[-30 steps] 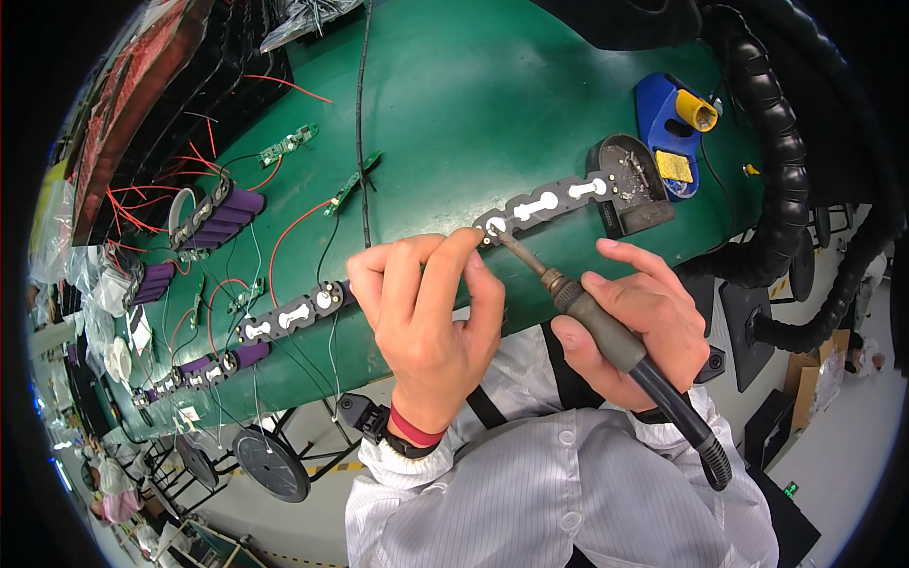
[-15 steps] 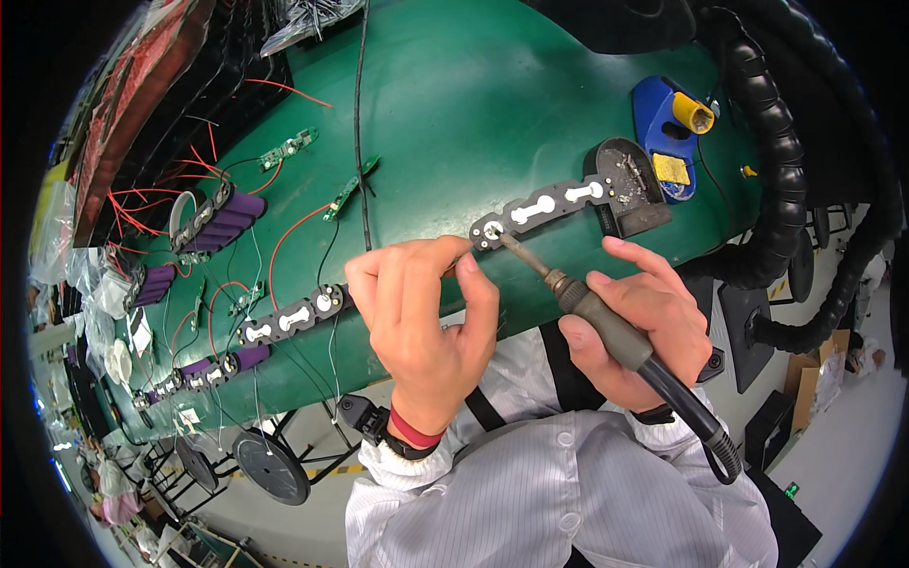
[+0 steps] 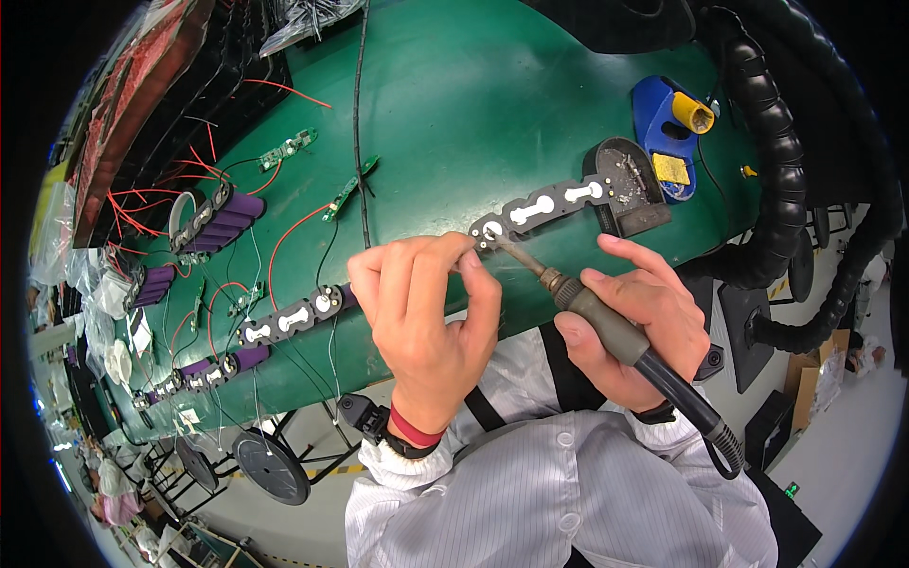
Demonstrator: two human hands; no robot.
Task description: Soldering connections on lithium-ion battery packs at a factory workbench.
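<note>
My right hand (image 3: 644,317) grips a soldering iron (image 3: 592,310) by its grey handle, and the tip touches the near end of a black battery strip with white tabs (image 3: 544,205) on the green table (image 3: 492,104). My left hand (image 3: 426,317) is closed beside that same end, its fingertips pinched right at the tip; what they pinch is too small to make out. A thin wisp of smoke rises at the joint. Both sleeves are white.
A blue iron stand with a yellow sponge (image 3: 674,128) and a black tip-cleaner tray (image 3: 630,185) sit at the right. More purple battery packs (image 3: 227,213) with red wires, small green circuit boards (image 3: 287,147) and a black ribbed hose (image 3: 776,161) lie around.
Both hands have stayed at the strip's end. The iron tip and my left fingertips have shifted only slightly along the joint.
</note>
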